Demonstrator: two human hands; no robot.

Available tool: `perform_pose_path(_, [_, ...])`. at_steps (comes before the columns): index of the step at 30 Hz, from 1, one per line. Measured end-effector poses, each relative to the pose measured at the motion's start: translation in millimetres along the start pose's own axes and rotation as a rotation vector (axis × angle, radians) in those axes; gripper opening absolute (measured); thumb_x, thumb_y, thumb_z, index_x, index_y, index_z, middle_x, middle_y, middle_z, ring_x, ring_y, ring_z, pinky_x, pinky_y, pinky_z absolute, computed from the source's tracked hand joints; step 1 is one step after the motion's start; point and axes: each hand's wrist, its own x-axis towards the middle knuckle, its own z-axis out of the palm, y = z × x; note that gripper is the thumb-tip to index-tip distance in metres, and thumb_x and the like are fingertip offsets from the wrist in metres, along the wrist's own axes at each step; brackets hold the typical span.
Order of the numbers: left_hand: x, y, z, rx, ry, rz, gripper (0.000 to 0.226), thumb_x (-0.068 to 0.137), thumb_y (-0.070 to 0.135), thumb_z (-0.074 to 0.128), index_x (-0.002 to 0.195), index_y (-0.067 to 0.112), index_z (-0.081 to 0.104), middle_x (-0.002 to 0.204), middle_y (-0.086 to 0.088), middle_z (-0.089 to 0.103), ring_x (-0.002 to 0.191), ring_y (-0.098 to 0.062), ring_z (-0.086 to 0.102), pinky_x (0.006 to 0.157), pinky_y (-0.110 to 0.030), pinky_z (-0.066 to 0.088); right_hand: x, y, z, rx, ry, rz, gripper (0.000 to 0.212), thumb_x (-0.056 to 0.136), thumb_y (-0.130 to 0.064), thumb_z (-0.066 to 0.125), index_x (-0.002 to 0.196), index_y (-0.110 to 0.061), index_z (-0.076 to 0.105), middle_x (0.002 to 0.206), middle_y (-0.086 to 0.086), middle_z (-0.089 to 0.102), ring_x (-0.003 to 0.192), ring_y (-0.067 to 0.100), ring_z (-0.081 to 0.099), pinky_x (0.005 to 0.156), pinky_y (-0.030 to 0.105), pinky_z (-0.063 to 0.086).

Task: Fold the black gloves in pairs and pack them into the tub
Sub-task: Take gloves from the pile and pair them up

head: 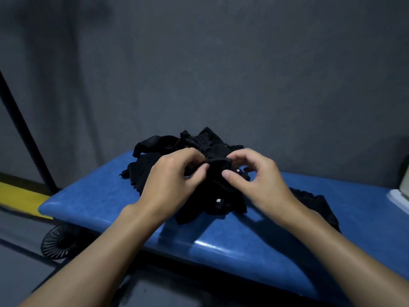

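Pinching one black glove (219, 166) between them, the left hand (170, 180) and right hand (256, 180) hold it over the pile of gloves (168, 142) by the counter's (88, 196) far edge. This looks like the pairing step. Next comes finding its match and laying both flat.

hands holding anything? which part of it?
One black glove, pinched along its upper edge by left hand and right hand, thumbs in front, over the glove pile. Whether that edge is the cuff cannot be told.

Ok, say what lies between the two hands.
In the head view, a bunched black fabric glove spans the gap, pinched by the left hand and the right hand.
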Motion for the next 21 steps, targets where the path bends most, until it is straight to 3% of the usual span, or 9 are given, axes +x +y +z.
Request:
perform_pose_path(2, [1.1, 3.2, -1.0, -0.059, 0.046, -0.016, 0.001, 0.088, 0.018, 0.071, 0.088, 0.019, 0.071, 0.08, 0.014, 0.069, 0.077, -0.006, 0.067, 0.07, -0.029, 0.054, 0.8, 0.4, -0.4, 0.0, -0.008, 0.012, 0.018, 0.085, -0.02, 0.073, 0.102, -0.022, 0.067, 0.097, -0.011, 0.069, 0.097, 0.004, 0.064, 0.084, 0.012, 0.042])
perform_pose_path(6, [3.5, 11.3, -1.3, -0.205, 0.109, -0.074, 0.005, 0.089, 0.012, 0.07, 0.086, 0.017, 0.071, 0.077, 0.013, 0.07, 0.077, -0.007, 0.069, 0.07, -0.02, 0.053, 3.2, -3.9, 1.9, 0.064, 0.008, 0.021, 0.022, 0.085, -0.031, 0.067, 0.106, -0.023, 0.067, 0.101, -0.008, 0.07, 0.1, 0.01, 0.065, 0.092, 0.034, 0.052])
perform_pose_path(9, [7.9, 18.2, -2.3, -0.315, 0.175, -0.139, 0.008, 0.09, 0.013, 0.07, 0.084, 0.018, 0.071, 0.077, 0.009, 0.071, 0.074, -0.009, 0.069, 0.07, -0.021, 0.053, 2.5, -10.9, -0.6, 0.121, -0.043, 0.018, 0.038, 0.08, -0.035, 0.076, 0.115, -0.026, 0.063, 0.107, -0.011, 0.069, 0.104, 0.005, 0.063, 0.091, 0.024, 0.049])
perform_pose_path(11, [11.1, 23.1, -3.5, -0.385, 0.214, -0.175, 0.007, 0.09, 0.012, 0.07, 0.083, 0.014, 0.071, 0.075, 0.003, 0.072, 0.071, -0.013, 0.069, 0.067, -0.023, 0.054, 1.5, -13.4, -1.7, 0.154, -0.066, 0.014, 0.039, 0.078, -0.028, 0.08, 0.113, -0.023, 0.063, 0.101, -0.012, 0.07, 0.097, 0.001, 0.065, 0.083, 0.016, 0.048])
perform_pose_path(15, [14.2, 27.3, -4.2, -0.493, 0.208, -0.26, 0.005, 0.09, 0.01, 0.07, 0.086, 0.013, 0.068, 0.069, 0.003, 0.07, 0.061, -0.008, 0.062, 0.061, -0.02, 0.049, 3.1, -14.1, -0.1, 0.239, 0.075, 0.008, 0.01, 0.089, -0.003, 0.067, 0.096, -0.008, 0.07, 0.089, 0.003, 0.074, 0.081, 0.004, 0.066, 0.074, 0.02, 0.052])
perform_pose_path(19, [12.4, 27.0, -0.8, -0.587, 0.148, -0.326, 0.021, 0.093, 0.008, 0.066, 0.094, 0.011, 0.045, 0.054, 0.009, 0.053, 0.054, -0.013, 0.043, 0.054, -0.024, 0.041, 4.6, -11.0, -8.1, 0.267, 0.142, 0.034, 0.01, 0.09, -0.001, 0.065, 0.095, -0.006, 0.071, 0.088, 0.01, 0.073, 0.08, 0.008, 0.066, 0.073, 0.026, 0.055])
perform_pose_path(21, [12.7, 30.0, 1.4, -0.61, 0.124, -0.326, 0.018, 0.093, 0.005, 0.064, 0.091, 0.009, 0.046, 0.054, 0.008, 0.05, 0.053, -0.011, 0.043, 0.051, -0.023, 0.039, 5.2, -8.3, -13.0, 0.26, 0.184, 0.044, 0.01, 0.088, -0.002, 0.067, 0.096, -0.006, 0.07, 0.086, 0.009, 0.073, 0.078, 0.008, 0.065, 0.071, 0.024, 0.055])
